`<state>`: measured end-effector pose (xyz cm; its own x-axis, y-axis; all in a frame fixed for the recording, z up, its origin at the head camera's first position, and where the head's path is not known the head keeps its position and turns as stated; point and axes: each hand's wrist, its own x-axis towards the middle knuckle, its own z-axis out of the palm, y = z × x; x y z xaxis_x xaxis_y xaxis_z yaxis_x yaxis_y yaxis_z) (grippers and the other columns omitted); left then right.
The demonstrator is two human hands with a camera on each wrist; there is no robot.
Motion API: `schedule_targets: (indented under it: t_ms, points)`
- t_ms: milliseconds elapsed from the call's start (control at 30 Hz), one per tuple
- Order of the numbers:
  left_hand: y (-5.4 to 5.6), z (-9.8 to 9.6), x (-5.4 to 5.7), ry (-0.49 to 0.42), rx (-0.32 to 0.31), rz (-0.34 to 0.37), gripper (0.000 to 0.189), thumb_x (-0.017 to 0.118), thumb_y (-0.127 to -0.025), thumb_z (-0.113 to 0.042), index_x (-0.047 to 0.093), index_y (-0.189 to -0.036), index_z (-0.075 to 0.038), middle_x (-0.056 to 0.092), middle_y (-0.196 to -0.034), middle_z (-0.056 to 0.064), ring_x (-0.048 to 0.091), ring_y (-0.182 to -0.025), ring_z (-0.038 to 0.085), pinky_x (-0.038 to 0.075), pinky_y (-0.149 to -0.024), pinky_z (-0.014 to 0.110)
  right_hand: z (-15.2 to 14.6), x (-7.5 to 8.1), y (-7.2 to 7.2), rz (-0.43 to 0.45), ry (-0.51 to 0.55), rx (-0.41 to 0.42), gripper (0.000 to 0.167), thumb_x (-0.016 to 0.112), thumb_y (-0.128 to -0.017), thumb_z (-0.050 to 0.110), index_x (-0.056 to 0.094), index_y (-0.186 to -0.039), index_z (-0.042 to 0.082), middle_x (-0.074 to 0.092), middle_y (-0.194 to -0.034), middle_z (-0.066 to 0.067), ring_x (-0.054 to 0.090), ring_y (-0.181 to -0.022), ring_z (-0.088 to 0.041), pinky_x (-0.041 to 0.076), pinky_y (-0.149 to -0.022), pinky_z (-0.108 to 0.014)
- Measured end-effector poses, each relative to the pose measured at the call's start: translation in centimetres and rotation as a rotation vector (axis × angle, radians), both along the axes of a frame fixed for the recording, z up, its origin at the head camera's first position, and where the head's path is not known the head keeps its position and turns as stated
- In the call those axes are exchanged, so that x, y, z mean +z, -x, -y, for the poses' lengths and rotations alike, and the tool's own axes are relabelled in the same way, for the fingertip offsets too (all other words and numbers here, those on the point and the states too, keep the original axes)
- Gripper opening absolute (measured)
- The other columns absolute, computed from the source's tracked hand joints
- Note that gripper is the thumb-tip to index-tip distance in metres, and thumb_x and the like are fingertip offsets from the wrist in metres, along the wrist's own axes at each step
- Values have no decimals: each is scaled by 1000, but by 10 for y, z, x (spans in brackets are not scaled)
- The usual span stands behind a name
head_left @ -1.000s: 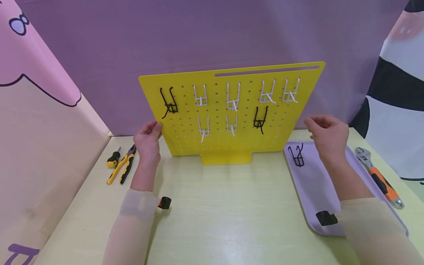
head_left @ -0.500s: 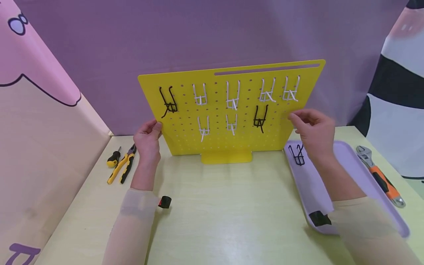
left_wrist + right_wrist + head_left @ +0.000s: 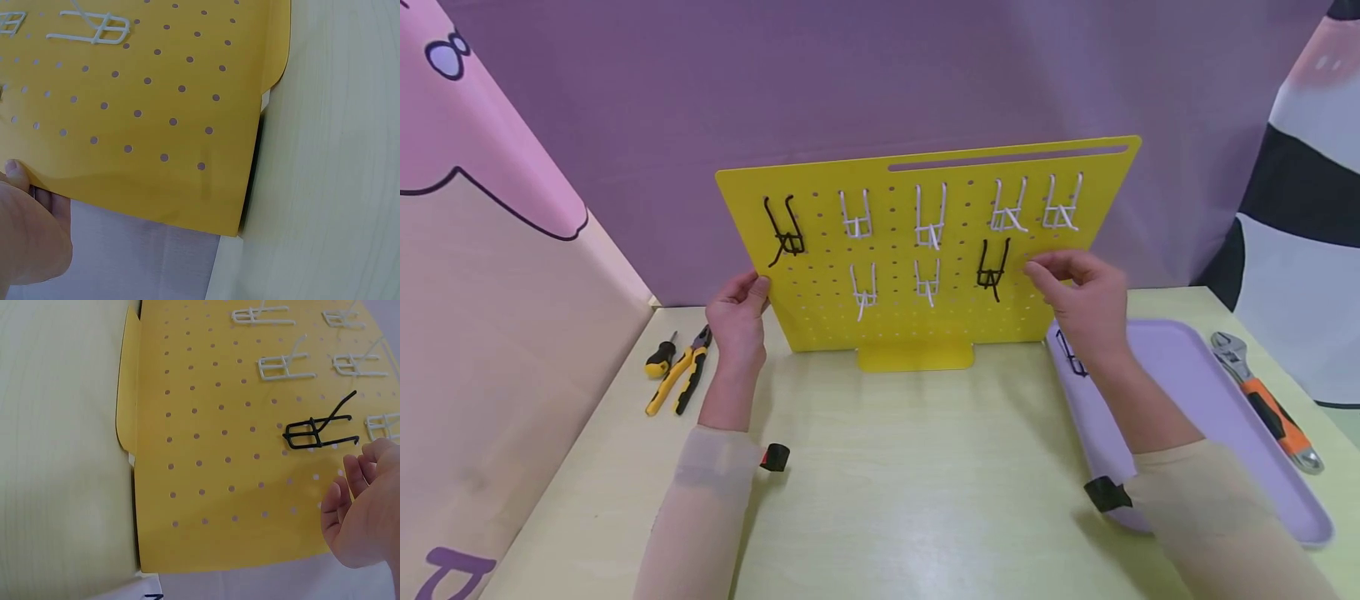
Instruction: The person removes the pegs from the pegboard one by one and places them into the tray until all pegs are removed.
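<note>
A yellow pegboard (image 3: 820, 325) stands upright on the table, leaning back. My left hand (image 3: 737, 321) pinches its left edge between thumb and fingers; the left wrist view also has this hand (image 3: 34, 231) at the edge. My right hand (image 3: 1086, 304) hovers at the board's right part, fingers loosely curled, with nothing visible in them. Beside its fingertips hangs a black wire hook (image 3: 992, 275), seen closer as the black hook (image 3: 315, 433) in the right wrist view. Another black hook (image 3: 788, 243) hangs top left. Several white hooks (image 3: 930, 237) fill two rows.
A lilac tray (image 3: 1180, 367) lies at the right, holding a black hook (image 3: 1071, 354) partly behind my right hand. An orange-handled adjustable wrench (image 3: 1270, 404) is beyond it. Pliers (image 3: 681, 371) and a stubby screwdriver (image 3: 660, 358) lie at the left. A purple cloth (image 3: 850, 75) hangs behind.
My right hand has moved left from beside the board to in front of its right part, near the lower black hook. The left hand keeps its grip on the edge.
</note>
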<state>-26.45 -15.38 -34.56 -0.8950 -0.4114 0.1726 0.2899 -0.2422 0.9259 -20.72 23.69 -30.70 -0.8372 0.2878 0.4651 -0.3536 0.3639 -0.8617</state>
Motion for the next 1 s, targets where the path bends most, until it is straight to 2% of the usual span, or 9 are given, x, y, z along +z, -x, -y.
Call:
schedule_targets:
  t_ms: [367, 733, 867, 1000]
  points:
    - [3, -1, 0, -6, -7, -12, 24, 75, -91, -11, 75, -113, -2, 72, -105, 8, 69, -96, 20, 56, -91, 30, 13, 2, 4, -23, 17, 19, 23, 79, -91, 20, 76, -100, -1, 68, -80, 11, 58, -77, -10, 47, -60, -16]
    - [2, 0, -2, 9, -5, 8, 24, 74, -92, -12, 75, -115, -3, 71, -107, 9, 69, -99, 20, 56, -92, 29, 22, -2, 9, -10, 17, -30, 27, 78, -92, 25, 75, -102, 1, 67, -84, 8, 57, -83, -13, 47, -61, -17]
    - [0, 0, -1, 4, -6, 18, 25, 74, -92, -13, 75, -115, -4, 70, -108, 8, 69, -99, 20, 55, -93, 29, 25, 0, 11, 0, 40, -43, 26, 78, -92, 26, 76, -102, 2, 67, -85, 7, 57, -82, -13, 47, -60, -16]
    - [0, 1, -2, 8, -5, 22, 26, 74, -92, -13, 75, -115, -4, 70, -106, 8, 69, -99, 20, 55, -93, 29, 29, 0, 12, -14, 45, -69, 25, 80, -90, 25, 77, -100, 2, 66, -82, 8, 56, -79, -13, 42, -54, -17]
